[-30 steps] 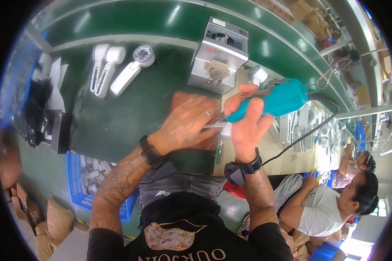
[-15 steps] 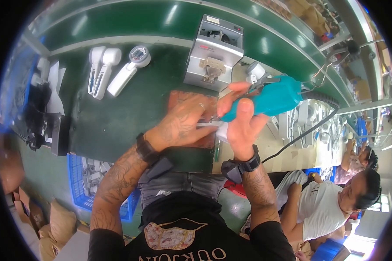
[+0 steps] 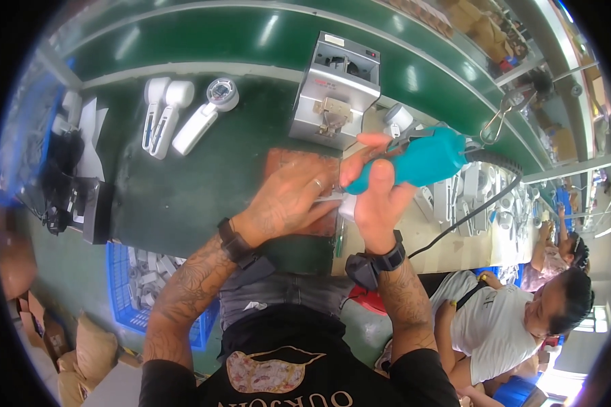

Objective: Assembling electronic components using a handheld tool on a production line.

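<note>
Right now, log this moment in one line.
left hand: holding white part; right hand: gripping teal tool; red-brown mat: beneath; silver machine: beyond

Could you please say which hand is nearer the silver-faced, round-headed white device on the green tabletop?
Left. The left hand is below and right of the white device in view; the right hand is farther right, holding the teal tool.

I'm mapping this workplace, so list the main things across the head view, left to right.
Black box → two white devices side by side → lone white device → left hand → teal tool → white-shirted co-worker.
</note>
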`<state>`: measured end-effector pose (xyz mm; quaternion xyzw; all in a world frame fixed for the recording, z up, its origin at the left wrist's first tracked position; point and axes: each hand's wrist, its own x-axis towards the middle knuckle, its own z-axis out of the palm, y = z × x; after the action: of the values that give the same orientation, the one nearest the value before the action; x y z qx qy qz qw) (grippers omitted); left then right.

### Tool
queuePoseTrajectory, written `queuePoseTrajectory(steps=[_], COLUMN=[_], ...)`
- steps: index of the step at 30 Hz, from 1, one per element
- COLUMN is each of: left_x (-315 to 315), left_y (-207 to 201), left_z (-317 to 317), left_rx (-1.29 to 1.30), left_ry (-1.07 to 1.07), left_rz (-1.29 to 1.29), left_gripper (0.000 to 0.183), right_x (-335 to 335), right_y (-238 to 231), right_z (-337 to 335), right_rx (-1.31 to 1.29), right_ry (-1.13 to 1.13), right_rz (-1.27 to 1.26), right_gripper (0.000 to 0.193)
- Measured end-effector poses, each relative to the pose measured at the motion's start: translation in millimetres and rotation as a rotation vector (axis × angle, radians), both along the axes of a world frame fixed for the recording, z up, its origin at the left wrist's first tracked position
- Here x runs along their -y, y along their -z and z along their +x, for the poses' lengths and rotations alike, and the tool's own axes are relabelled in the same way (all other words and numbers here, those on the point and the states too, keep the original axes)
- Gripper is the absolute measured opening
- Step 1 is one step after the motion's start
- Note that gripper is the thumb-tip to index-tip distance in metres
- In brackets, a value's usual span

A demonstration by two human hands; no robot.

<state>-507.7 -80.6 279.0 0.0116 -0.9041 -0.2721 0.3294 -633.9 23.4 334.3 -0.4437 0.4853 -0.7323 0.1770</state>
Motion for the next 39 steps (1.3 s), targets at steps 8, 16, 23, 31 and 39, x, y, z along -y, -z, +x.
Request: queuePoseTrajectory(steps=[8,16,23,31,39], left_x=[11.7,6.8,6.8,16.7,4.9], left_y=[4.2,-5.6,7.0,-11.0,-3.7], left_z=[-4.9,-2.1,-7.0,-12.9,-6.1], left_rx=[0.043,0.171,0.056,0.215,0.185], left_ry=[0.122,0.102,0.048,0.026,-0.018], left_rz=[0.124,0.244,0.114,0.03,-0.032], left_gripper=[0.047,0.052,0.04,0.035,0.045], right_x=[-4.5,-5.1,1.1,44.0,90.9], right_y=[-0.3,1.6,-9.5,-45.6,-20.2], right_z=[-1.8,-1.2,-0.8,-25.7,-43.8], right_rx=[0.01,0.035,0.071,-0.116,-0.209], right_ry=[-0.021,0.017,0.02,0.23,0.17], right_rz=[0.012,0.002,-0.04,0.081,0.052], right_gripper=[0.062,0.063,0.042,0.042,0.033])
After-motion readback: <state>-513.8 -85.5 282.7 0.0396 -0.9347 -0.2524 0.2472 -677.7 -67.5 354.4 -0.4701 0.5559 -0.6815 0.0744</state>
